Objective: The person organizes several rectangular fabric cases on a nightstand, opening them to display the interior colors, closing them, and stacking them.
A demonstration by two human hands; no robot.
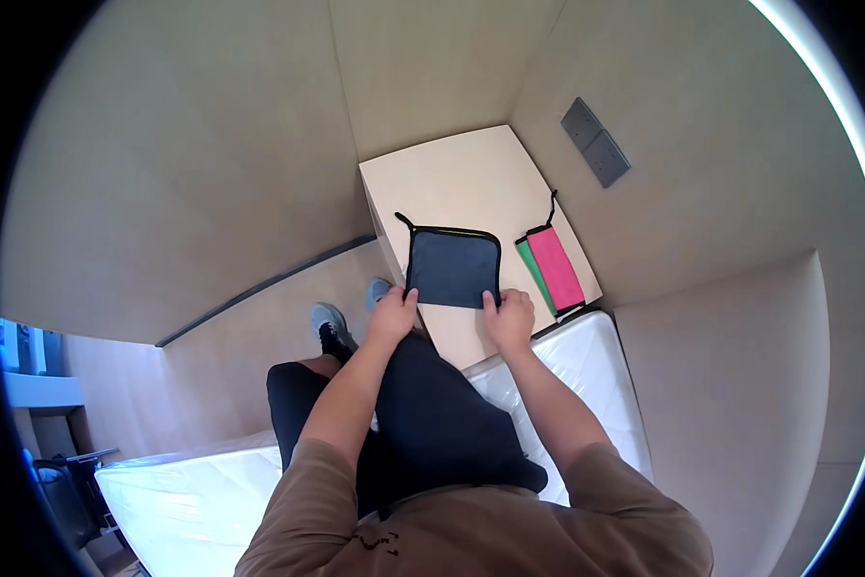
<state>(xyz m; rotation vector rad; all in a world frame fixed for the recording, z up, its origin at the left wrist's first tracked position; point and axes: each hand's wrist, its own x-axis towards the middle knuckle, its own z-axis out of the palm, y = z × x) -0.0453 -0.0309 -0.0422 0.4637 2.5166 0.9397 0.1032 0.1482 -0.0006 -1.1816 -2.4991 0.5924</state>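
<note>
A dark grey-blue cloth [454, 269] with black edging and a hanging loop at its far left corner is spread over the small bedside cabinet top [451, 173]. It looks folded, with doubled edges along its far side. My left hand [392, 313] pinches the near left corner, thumb on top. At the near right corner my right hand [511, 317] pinches it in the same way. To the right lies a folded pink cloth [555, 269] with black trim and a loop, partly over a green cloth [536, 274].
A plastic-wrapped white mattress [596, 361] adjoins the cabinet's near edge. Grey wall sockets [596, 142] sit on the right wall, above a padded beige headboard [730, 385]. My grey shoe [328, 322] is on the floor to the left. Walls enclose the cabinet's far side.
</note>
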